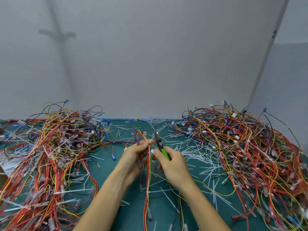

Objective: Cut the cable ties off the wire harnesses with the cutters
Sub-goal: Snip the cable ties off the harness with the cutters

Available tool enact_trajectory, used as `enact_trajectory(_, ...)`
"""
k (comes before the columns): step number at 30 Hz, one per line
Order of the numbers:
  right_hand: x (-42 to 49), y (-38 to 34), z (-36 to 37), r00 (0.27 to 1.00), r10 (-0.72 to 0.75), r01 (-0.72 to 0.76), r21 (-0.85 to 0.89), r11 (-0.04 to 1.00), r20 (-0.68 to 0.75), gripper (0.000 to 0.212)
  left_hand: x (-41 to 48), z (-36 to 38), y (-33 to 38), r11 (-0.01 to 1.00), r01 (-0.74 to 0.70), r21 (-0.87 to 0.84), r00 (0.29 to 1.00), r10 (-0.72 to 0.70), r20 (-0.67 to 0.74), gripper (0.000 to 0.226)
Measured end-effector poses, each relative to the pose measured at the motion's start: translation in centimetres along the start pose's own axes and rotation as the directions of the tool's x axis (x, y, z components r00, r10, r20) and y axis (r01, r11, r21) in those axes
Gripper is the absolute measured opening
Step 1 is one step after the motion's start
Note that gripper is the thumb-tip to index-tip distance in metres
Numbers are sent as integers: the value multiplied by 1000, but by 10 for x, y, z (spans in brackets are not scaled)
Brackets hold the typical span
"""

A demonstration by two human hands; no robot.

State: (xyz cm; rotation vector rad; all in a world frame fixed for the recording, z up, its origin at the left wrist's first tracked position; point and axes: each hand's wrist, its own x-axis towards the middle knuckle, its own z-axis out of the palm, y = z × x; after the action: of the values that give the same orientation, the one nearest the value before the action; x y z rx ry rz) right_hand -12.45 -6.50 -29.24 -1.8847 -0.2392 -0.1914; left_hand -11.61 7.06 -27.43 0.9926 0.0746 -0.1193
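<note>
My left hand [135, 153] grips a wire harness [147, 177] of red, yellow and white wires over the middle of the green mat. The wires loop up past my fingers and hang down toward me. A white cable tie [147, 192] still wraps the hanging part. My right hand [173, 165] holds green-handled cutters [160, 144], jaws pointing up and away, just right of the harness top. Its thumb also touches a white connector [152, 151] on the harness.
A big heap of harnesses [50, 147] covers the left of the green mat [106, 172]; another heap [246, 147] covers the right. Cut white ties [200, 154] litter the middle and back. A grey wall stands close behind.
</note>
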Motion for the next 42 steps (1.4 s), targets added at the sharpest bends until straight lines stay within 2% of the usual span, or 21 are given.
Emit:
enact_trajectory(6, -4, -1, -6, 991, -134, 127, -237, 963, -11, 47, 1, -6, -5, 959, -120, 257, 993, 122, 10, 20)
enact_trajectory(11, -4, -3, -12, 990, -139, 129, -362, 923, 0, 50, 0, -6, -6, 934, -200, 296, 976, 218, -30, 28)
enact_trajectory(16, -4, -4, -17, 996, -73, 86, -415, 906, 47, 53, 1, -5, -6, 927, -232, 294, 970, 243, 0, 24)
enact_trajectory(28, -3, -7, -17, 998, -36, 50, -370, 928, 45, 62, 0, -6, -6, 905, -255, 340, 967, 240, 87, 23)
enact_trajectory(42, -5, -11, -16, 998, -5, 20, -276, 961, 55, 63, 0, -7, -7, 893, -243, 378, 970, 235, 67, 21)
